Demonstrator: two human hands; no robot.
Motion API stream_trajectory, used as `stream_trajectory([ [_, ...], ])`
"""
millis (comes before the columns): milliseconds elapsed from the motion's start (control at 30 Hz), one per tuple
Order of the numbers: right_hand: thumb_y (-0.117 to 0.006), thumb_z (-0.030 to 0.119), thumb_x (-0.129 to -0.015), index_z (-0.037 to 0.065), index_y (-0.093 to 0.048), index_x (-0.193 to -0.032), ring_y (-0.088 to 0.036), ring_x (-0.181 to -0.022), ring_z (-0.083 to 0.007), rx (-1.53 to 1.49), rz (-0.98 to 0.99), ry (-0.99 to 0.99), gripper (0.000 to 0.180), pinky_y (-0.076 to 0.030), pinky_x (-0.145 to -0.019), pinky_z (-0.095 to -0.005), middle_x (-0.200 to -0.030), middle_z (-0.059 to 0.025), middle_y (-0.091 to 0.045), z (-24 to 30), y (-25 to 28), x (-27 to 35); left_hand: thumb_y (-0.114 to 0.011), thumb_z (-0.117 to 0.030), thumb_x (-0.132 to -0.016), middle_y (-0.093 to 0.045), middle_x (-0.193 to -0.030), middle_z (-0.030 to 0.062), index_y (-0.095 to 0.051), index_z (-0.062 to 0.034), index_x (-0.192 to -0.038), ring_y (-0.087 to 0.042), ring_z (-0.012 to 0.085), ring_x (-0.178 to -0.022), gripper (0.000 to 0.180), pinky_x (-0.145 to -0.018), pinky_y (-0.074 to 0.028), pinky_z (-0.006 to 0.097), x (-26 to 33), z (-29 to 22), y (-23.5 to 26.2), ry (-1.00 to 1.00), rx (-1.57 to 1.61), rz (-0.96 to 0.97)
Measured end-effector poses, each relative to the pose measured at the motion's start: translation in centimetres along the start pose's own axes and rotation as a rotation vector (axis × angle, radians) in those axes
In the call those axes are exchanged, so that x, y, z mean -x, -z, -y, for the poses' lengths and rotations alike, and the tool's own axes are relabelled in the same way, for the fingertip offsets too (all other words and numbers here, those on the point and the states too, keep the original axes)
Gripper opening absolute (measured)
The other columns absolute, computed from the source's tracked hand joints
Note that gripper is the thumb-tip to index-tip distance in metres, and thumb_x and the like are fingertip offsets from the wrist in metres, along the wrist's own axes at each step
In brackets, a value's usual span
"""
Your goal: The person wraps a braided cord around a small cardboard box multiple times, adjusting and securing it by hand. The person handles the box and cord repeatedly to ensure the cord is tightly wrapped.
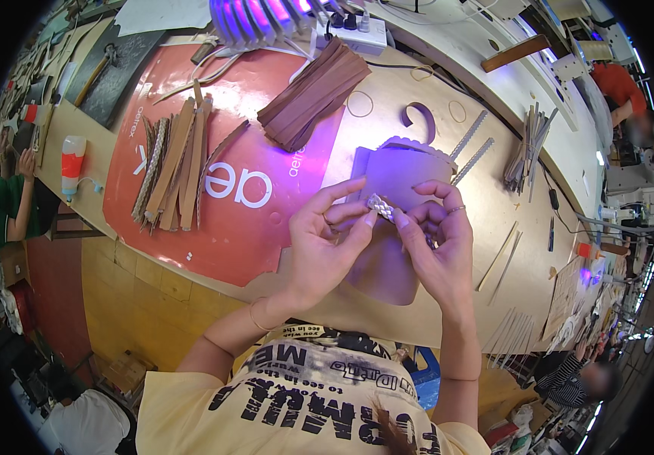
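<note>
A short, pale braided strip [379,205] is pinched between the fingertips of both hands, above the worktable. My left hand [329,244] has thumb and index finger closed on one end of it. At the other end my right hand [439,236] grips with thumb and fingers, the remaining fingers curled; the strip's far part is hidden behind them. Directly under the hands lie flat, purple-lit sheet pieces [384,277], one with a scalloped edge. Beyond them rests a curled dark strip [423,120]. Two narrow braided strips [470,136] stick out at the right of the pieces.
A red printed sheet [224,243] carries bundled brown and braided strips [179,163]. Behind it sit a stack of wide brown strips [314,92], a glowing lamp [255,21] and a power strip [361,36]. A glue bottle [73,161] stands left; thin strips [526,148] lie right. Other people work nearby.
</note>
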State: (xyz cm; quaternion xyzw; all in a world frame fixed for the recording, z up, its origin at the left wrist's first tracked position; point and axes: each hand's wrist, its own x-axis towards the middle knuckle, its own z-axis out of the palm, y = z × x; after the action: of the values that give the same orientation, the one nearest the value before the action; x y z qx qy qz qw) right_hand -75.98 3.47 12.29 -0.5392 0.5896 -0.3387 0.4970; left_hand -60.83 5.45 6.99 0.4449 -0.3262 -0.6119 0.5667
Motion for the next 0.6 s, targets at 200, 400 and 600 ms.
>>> stream_trajectory([
  [200,-0.064,0.002,-0.091,0.005,-0.044,-0.121,-0.052,-0.064,-0.0036,-0.017,0.0,-0.016,0.036,-0.038,-0.058,-0.0169,-0.074,0.0007,-0.057,-0.08,0.05,0.04,-0.055,0.0,-0.094,-0.071,-0.103,0.0182,-0.048,0.0077,-0.133,-0.069,0.0196,-0.097,0.041,-0.09,-0.053,0.028,-0.47,-0.24,0.59,0.014,0.033,0.038],
  [400,-0.065,0.005,-0.09,0.003,-0.046,-0.117,-0.05,-0.065,-0.0025,-0.189,0.012,-0.047,0.033,-0.037,-0.058,-0.0167,-0.074,0.0014,-0.058,-0.21,0.21,-0.25,-0.058,0.004,-0.091,-0.07,-0.104,0.0179,-0.045,0.0061,-0.136,-0.068,0.0153,-0.096,0.047,-0.081,-0.052,0.022,-0.64,-0.15,0.39,0.029,0.091,0.05],
  [600,-0.064,0.005,-0.091,0.004,-0.044,-0.118,-0.052,-0.065,-0.005,-0.317,0.042,-0.093,0.034,-0.039,-0.059,-0.0175,-0.074,0.0004,-0.059,-0.17,0.8,-0.59,-0.06,0.007,-0.089,-0.071,-0.104,0.0168,-0.045,0.005,-0.137,-0.066,0.0098,-0.09,0.05,-0.074,-0.052,0.018,-0.61,0.11,0.0,0.015,0.127,0.043],
])
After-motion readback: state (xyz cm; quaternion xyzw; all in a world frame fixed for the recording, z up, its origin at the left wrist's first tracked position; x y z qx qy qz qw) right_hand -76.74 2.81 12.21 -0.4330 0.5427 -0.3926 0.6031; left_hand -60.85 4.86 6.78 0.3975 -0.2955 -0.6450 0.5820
